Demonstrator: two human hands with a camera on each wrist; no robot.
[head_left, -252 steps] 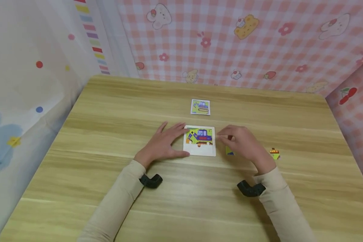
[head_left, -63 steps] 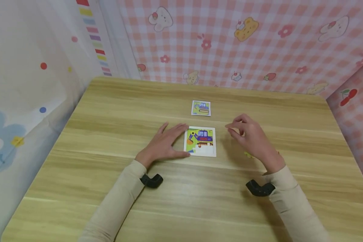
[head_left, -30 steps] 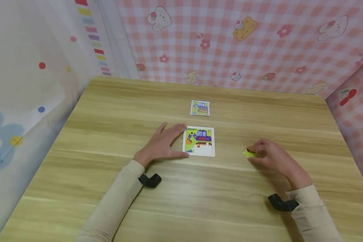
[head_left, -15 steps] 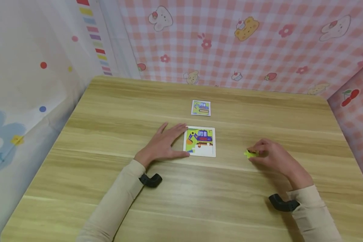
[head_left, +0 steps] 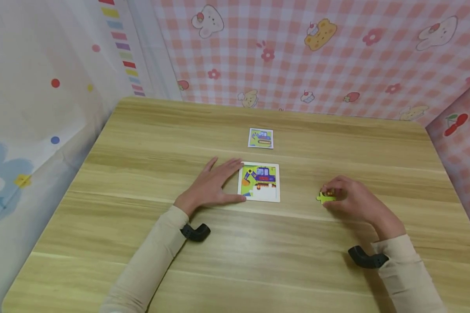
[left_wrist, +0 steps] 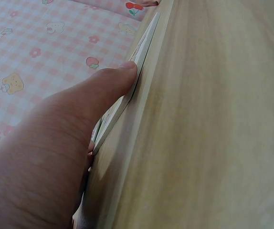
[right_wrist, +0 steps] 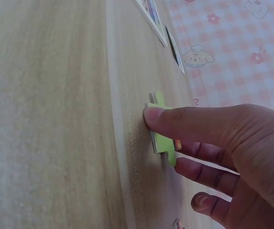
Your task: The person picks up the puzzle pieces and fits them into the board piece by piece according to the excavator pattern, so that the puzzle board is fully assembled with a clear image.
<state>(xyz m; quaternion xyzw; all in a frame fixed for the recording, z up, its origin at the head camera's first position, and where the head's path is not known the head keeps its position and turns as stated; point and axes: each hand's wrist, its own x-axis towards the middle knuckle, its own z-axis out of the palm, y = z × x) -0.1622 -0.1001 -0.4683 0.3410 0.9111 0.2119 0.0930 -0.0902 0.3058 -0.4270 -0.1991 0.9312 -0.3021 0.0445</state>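
My left hand [head_left: 207, 184] lies spread at the left side of a jigsaw puzzle tray [head_left: 264, 195]. Its thumb touches the near left corner, while the other fingers reach the far left one. Several joined pieces in the tray picture a purple excavator; white backing shows at lower right. To the right, my right hand [head_left: 350, 198] pinches a yellow-green puzzle piece [head_left: 326, 198] with brown and orange track along one edge. The right wrist view has the thumb pressing the near side of that piece [right_wrist: 163, 138], just over the tabletop. Fingers partly hide it.
A small picture card [head_left: 260, 138] with the same excavator lies behind the tray. In the right wrist view, part of another small colored piece [right_wrist: 177, 224] shows at the bottom edge. The wooden table [head_left: 235, 269] meets a pink checked cloth [head_left: 297, 52] at the back.
A lower-left piece has joined the picture in the tray. My right hand moved from beside the tray rightward to the yellow-green piece and pinches it. The left hand stayed in place.
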